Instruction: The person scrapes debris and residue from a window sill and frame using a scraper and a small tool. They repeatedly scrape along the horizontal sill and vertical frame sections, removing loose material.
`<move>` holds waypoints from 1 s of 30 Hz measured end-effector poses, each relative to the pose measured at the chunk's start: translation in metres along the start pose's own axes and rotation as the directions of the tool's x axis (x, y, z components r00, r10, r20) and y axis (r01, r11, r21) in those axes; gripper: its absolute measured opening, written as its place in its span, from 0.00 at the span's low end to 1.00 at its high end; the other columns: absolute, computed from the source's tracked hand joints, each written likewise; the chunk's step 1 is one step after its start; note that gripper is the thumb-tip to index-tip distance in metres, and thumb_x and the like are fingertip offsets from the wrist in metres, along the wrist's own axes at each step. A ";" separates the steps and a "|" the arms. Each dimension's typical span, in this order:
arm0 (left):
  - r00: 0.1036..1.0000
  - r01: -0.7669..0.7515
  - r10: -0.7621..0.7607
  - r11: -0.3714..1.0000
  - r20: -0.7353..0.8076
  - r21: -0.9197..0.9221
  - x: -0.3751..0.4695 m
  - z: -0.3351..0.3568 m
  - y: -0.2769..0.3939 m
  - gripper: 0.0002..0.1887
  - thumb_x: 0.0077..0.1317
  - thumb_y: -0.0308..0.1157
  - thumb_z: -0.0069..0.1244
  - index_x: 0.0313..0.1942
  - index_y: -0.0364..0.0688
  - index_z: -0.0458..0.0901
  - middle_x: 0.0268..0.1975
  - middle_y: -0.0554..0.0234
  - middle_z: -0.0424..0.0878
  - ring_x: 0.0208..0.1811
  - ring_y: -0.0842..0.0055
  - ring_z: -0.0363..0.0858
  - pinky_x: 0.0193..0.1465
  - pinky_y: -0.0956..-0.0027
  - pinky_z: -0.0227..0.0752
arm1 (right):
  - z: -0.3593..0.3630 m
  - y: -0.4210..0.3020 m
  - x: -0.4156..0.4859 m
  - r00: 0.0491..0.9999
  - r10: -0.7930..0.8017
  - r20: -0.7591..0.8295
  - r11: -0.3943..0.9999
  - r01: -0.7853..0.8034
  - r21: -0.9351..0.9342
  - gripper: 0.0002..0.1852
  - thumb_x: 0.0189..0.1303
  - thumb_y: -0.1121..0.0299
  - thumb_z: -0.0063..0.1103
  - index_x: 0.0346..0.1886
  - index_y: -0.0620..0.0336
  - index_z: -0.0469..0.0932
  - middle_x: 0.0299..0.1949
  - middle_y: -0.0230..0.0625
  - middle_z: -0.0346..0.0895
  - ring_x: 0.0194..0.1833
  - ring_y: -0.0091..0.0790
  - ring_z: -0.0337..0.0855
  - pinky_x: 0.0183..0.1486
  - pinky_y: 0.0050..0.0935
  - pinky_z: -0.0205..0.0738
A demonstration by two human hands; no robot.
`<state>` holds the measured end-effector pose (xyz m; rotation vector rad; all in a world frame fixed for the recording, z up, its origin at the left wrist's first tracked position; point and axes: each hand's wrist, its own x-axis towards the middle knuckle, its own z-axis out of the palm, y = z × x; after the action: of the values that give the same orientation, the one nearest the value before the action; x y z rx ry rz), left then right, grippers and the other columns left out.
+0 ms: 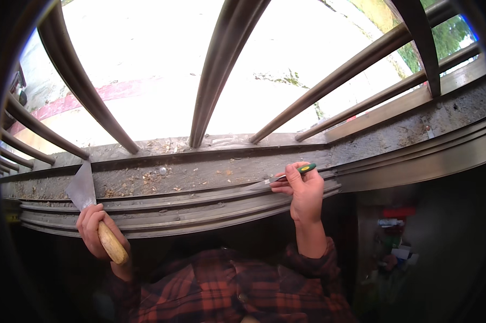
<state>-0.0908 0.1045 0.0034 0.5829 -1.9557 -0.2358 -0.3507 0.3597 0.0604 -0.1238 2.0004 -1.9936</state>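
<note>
My left hand (94, 230) grips a putty knife by its pale wooden handle (112, 243). The wide metal blade (82, 186) points up across the dusty window sill (202, 173), its far edge near the base of the bars. In my right hand (306, 189) is a slim tool with a green handle (307, 168), pinched between thumb and fingers. Its thin metal blade (257, 185) reaches left over the upper rail of the metal sliding-window track (178, 216); whether the tip touches the rail I cannot tell. Grey dirt lies in the track grooves.
Metal security bars (222, 72) rise beyond the sill. Wood chips and crumbs (148, 181) litter the sill, with a small clear round piece (162, 170) among them. At right the side frame (421, 161) carries a small metal bracket (429, 131). Assorted items (400, 252) lie low in shadow.
</note>
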 end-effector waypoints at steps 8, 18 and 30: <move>1.000 -0.008 0.008 1.000 0.002 0.013 -0.003 -0.001 -0.005 0.05 0.64 0.17 0.49 0.39 0.33 0.77 0.42 0.50 0.83 0.47 0.59 0.79 0.57 0.58 0.72 | -0.063 -0.025 0.015 0.964 -0.129 -0.234 0.984 0.094 -0.154 0.06 0.69 0.73 0.57 0.40 0.65 0.72 0.32 0.43 0.80 0.26 0.34 0.85 0.28 0.28 0.84; 0.999 0.016 -0.017 0.999 0.029 0.043 -0.003 -0.002 0.000 0.05 0.64 0.17 0.48 0.39 0.33 0.76 0.43 0.50 0.82 0.47 0.59 0.79 0.58 0.58 0.72 | -0.087 -0.031 0.051 0.993 -0.030 -0.115 0.979 0.006 -0.204 0.07 0.68 0.71 0.59 0.40 0.64 0.72 0.30 0.43 0.81 0.25 0.34 0.85 0.27 0.28 0.83; 1.000 0.014 -0.013 0.997 -0.009 0.081 0.004 0.000 0.009 0.07 0.62 0.16 0.48 0.38 0.36 0.75 0.39 0.53 0.82 0.44 0.59 0.79 0.55 0.58 0.73 | -0.004 0.000 0.021 0.977 0.163 0.140 0.986 -0.166 0.010 0.07 0.70 0.72 0.57 0.41 0.65 0.71 0.32 0.45 0.81 0.29 0.37 0.86 0.31 0.30 0.85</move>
<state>-0.0949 0.1104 0.0100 0.6491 -1.9608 -0.1625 -0.3720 0.3579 0.0566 -0.0867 1.8390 -1.8507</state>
